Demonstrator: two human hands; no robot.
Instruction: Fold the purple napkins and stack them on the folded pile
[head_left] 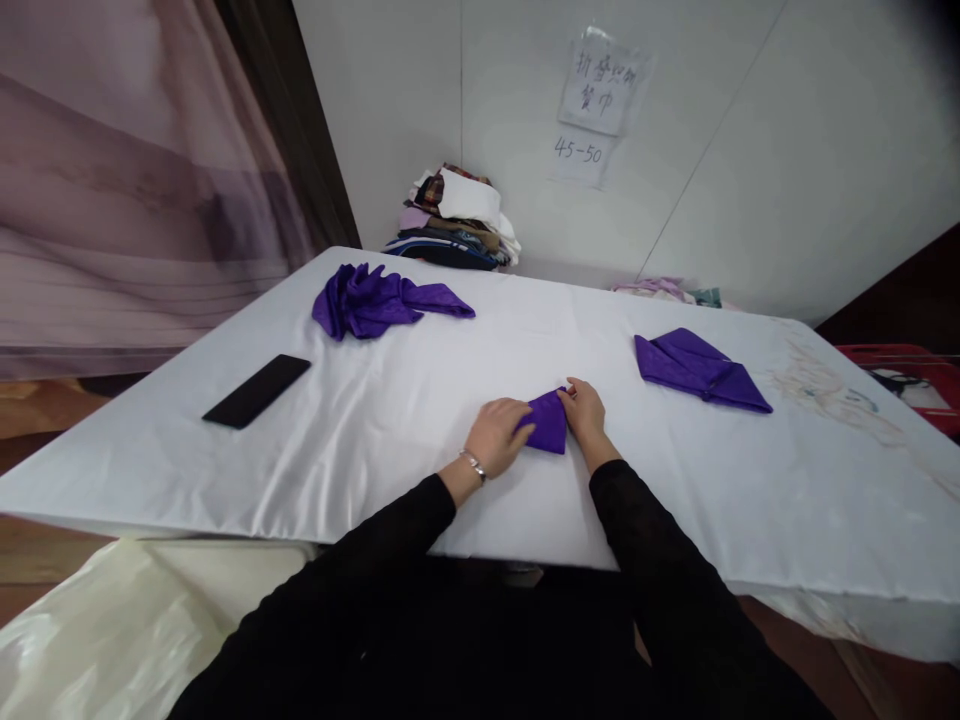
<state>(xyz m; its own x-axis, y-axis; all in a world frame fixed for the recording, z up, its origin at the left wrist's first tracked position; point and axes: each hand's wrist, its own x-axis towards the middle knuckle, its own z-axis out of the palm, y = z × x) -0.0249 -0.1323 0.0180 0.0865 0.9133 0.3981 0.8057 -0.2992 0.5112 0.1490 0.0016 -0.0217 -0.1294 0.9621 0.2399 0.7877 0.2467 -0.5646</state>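
Observation:
A small folded purple napkin (548, 424) lies near the front of the white-covered table (420, 420), between my two hands. My left hand (498, 436) grips its left end, with the thumb on the near side and the fingers over the far side. At the upper right corner, my right hand (585, 410) pinches the napkin's edge between thumb and fingers. Part of the left end is hidden under my left hand.
Far left sits a pleated purple napkin (375, 300), with a black flat rectangular object (259, 391) nearer me. To the right lies another folded purple napkin (697, 370). Behind the table are a stack of folded cloths (461, 220) and a wall with paper signs (596, 90).

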